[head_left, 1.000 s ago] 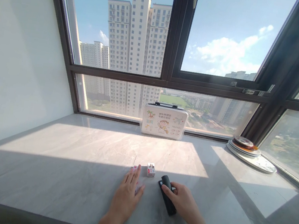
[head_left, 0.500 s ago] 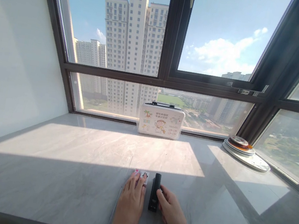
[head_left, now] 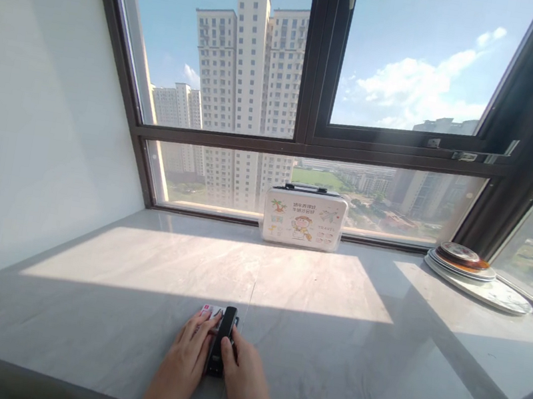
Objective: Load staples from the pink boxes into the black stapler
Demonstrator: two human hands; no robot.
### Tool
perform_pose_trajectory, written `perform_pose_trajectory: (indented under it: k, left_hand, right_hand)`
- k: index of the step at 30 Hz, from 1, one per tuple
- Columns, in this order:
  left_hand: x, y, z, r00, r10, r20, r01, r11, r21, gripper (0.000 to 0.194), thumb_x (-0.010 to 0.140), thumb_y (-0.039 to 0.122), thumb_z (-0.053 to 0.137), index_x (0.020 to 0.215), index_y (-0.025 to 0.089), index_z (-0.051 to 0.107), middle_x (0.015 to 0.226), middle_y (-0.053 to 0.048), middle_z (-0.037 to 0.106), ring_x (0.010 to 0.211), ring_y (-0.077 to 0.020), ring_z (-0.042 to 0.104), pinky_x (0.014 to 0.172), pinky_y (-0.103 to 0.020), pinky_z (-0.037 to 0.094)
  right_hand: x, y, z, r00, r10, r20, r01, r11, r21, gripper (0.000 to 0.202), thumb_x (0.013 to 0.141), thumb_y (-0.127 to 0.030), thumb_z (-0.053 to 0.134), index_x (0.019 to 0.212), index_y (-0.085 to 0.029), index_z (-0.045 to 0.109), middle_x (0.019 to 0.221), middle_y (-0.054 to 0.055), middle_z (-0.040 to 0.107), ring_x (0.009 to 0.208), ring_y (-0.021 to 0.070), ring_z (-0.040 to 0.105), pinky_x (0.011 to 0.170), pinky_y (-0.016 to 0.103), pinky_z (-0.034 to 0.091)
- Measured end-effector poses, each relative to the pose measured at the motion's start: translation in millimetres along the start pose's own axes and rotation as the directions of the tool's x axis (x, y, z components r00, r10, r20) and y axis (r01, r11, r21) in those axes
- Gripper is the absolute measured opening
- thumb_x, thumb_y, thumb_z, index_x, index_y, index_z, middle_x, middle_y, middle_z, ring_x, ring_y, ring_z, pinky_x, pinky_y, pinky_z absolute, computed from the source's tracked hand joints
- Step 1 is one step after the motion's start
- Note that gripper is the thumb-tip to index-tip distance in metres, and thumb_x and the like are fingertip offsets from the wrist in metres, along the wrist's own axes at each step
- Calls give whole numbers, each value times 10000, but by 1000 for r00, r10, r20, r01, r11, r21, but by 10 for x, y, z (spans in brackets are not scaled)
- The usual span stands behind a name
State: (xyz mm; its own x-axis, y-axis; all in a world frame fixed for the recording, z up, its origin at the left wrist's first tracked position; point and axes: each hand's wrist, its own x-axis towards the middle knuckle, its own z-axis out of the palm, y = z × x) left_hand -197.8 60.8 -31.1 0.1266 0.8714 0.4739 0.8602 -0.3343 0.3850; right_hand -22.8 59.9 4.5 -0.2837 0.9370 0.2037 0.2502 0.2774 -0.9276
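Observation:
Near the front of the grey marble-look sill (head_left: pixel 125 325), my left hand (head_left: pixel 185 355) lies over a small white and pink item (head_left: pixel 212 310), whose far end shows past the fingers. The rest of that item is hidden under the hand. Against its right side stands a long black object (head_left: pixel 222 341), possibly a stapler, pointing away from me. My right hand (head_left: pixel 242 368) grips the black object from the right, thumb on its near part. The fingertips of my left hand are close to the black object's left side.
A white case with cartoon prints (head_left: pixel 302 219) stands against the window frame (head_left: pixel 235 142) at the back. Stacked plates (head_left: pixel 463 263) rest on a larger oval plate (head_left: pixel 508 300) at the back right. A white wall (head_left: pixel 48 111) rises on the left.
My right hand has brought the black object left, from a gap beside the white and pink item to right against it. The view has shifted a little, so the background sits further right.

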Motion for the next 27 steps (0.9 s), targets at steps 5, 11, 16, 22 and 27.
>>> perform_pose_trajectory:
  k: [5,11,16,22,27]
  left_hand:
    - [8,3,33,1000,0,16,0,1000,0,441,1046,268,289,1459,334,429,1508,-34,442,1456,-221,350,1162,-482,406]
    - [13,58,15,1000,-6,19,6,1000,-16,466,1046,278,300,1499,336,387,1538,-37,417,1464,-231,335,1173,-491,387]
    - [5,91,-20,1000,-10,22,11,1000,-19,467,1047,286,303,1501,342,395,1552,-23,409,1471,-217,324,1187,-463,374]
    - [-12,113,-54,999,-24,32,27,997,-75,461,1054,273,291,1502,317,390,1564,-18,398,1484,-201,296,1220,-454,325]
    - [-40,66,-15,1000,-19,-3,18,990,-143,456,1046,254,294,1484,289,416,1540,-34,436,1470,-214,326,1218,-486,329]
  right_hand:
    - [-1,26,-19,999,-36,5,36,997,73,440,1015,-467,425,1358,-253,596,1175,84,725,1050,273,683,885,331,510]
    - [1,35,-36,1000,-28,-4,28,995,93,448,1013,-474,430,1368,-253,590,1148,79,732,1000,267,691,865,333,518]
    - [3,55,-28,1000,-18,-8,18,997,81,454,1008,-479,442,1362,-243,600,1101,80,744,930,265,699,826,334,524]
    - [-9,47,-46,1000,-4,-5,5,995,100,453,999,-488,453,1308,-216,642,1031,80,748,859,253,692,782,324,525]
    - [-13,71,-37,1000,2,-30,1,995,98,465,991,-503,457,1284,-201,655,893,59,726,759,215,645,716,293,503]
